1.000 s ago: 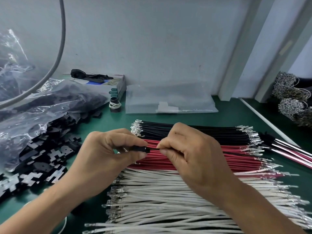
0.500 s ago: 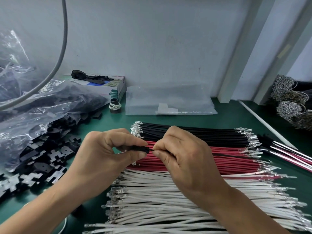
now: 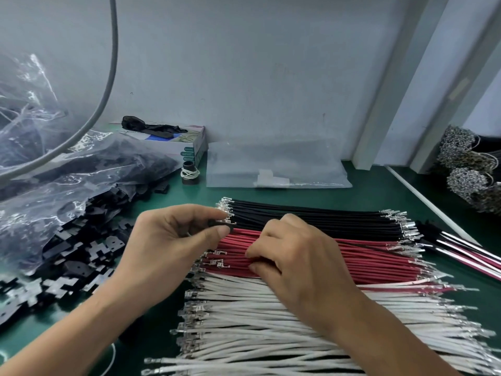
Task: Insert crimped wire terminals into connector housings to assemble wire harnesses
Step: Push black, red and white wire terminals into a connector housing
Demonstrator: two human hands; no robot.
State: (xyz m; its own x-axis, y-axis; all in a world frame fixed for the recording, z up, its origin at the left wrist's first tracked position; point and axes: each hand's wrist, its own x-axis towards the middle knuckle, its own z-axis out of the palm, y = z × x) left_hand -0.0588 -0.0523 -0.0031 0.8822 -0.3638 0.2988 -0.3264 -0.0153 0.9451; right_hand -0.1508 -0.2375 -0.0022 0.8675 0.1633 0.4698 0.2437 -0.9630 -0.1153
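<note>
Left hand pinching housing; right hand, at 3 o'clock, fingers curled on red wires. Could snag neighbouring terminals, dragging extras.

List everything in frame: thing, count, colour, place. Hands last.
black wires: one bundle, black, far row on the mat
red wires: one bundle, red, middle row
white wires: one bundle, white, nearest row
connector housing: one, black, pinched in the left hand
loose housings: a heap, too many to count, black, left on the mat
plastic bag: one, clear, with black parts inside, far left
flat bag: one, clear, against the wall
box: one, white and teal, by the wall
finished harnesses: several, mixed colours, right edge
mat: one, green
left hand: holds the housing
right hand: fingers curled down onto the red wires
</note>
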